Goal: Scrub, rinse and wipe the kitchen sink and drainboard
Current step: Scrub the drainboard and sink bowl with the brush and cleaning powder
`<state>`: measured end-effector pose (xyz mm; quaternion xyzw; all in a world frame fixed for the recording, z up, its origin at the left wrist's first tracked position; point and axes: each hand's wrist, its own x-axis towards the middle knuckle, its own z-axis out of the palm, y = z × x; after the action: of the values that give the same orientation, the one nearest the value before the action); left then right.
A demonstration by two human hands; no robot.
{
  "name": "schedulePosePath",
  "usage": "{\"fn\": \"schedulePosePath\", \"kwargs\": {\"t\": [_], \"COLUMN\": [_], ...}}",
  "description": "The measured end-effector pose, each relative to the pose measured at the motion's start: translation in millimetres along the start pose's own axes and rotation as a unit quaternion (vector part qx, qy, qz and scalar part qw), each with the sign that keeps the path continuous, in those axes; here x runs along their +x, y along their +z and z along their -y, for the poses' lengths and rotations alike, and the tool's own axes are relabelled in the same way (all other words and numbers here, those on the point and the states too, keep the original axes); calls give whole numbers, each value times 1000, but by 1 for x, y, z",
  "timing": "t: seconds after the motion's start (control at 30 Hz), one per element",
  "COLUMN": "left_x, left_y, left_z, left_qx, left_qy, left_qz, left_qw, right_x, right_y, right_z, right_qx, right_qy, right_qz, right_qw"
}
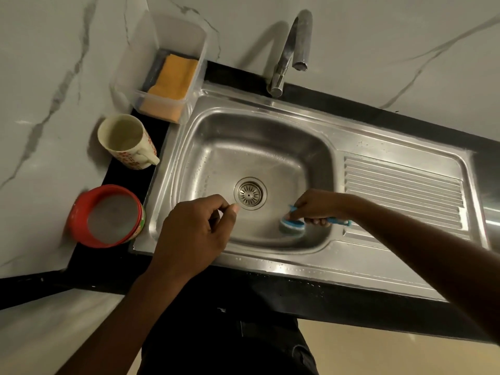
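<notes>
Logged right hand (pixel 313 205) low inside sink basin (pixel 259 147), at 4 o'clock of drain strainer (pixel 249 194). Noted forearm entering from 4 o'clock of the frame, slanting across the near-left corner of drainboard (pixel 400 185), wrist bent down into the bowl. Found fingers wrapped tight round blue handle of scrub brush (pixel 292 226), knuckles up. Recorded brush head down on basin floor near the 5 o'clock corner, blurred, handle pointing toward 3 o'clock.

Logged left hand (pixel 194 234) above the basin's 7 o'clock rim, forearm rising from 6 o'clock. Found fingers curled inward, thumb tip against forefinger just beside the strainer at its 8 o'clock. Saw nothing held between them.

Noted faucet (pixel 292 50) at 12 o'clock of the basin, spout overhanging it. Noted on black countertop (pixel 121 180), at 9 to 11 o'clock of the basin: red tub (pixel 108 216), cream cup (pixel 127 142), clear container (pixel 151 50) holding orange sponge (pixel 173 74).
</notes>
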<state>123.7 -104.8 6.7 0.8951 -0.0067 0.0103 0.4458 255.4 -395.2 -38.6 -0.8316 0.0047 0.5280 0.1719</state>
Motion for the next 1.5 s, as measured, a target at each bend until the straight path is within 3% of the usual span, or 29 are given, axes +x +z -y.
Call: {"fn": "schedulePosePath", "kwargs": {"t": [0.23,0.5,0.6,0.8,0.97,1.1,1.3,1.5], "left_x": [-19,-47,-58,-83,-96,-101,-95,-82], "left_y": [-8,-29,-35,-43,-46,-47,-46,-45], "left_z": [5,19,24,39,49,55,59,53], "left_qx": [4,12,12,11,9,12,11,-9], "left_qy": [-22,-65,-93,-147,-156,-163,-149,-139], "left_qz": [-5,-49,-68,-103,-132,-143,-148,-131], "left_qw": [1000,997,993,984,979,976,978,981], "right_x": [-42,-42,-32,-12,11,15,16,-6], "right_y": [17,45,62,99,122,126,126,83], "right_z": [51,178,219,281,299,305,309,299], "right_qx": [169,78,38,-97,-278,-331,-332,-175], "right_qy": [-187,-329,-393,-503,-499,-502,-512,-475], "right_qz": [-168,-269,-264,-175,-134,-138,-129,-127], "right_qw": [953,902,880,841,809,787,782,853]}}
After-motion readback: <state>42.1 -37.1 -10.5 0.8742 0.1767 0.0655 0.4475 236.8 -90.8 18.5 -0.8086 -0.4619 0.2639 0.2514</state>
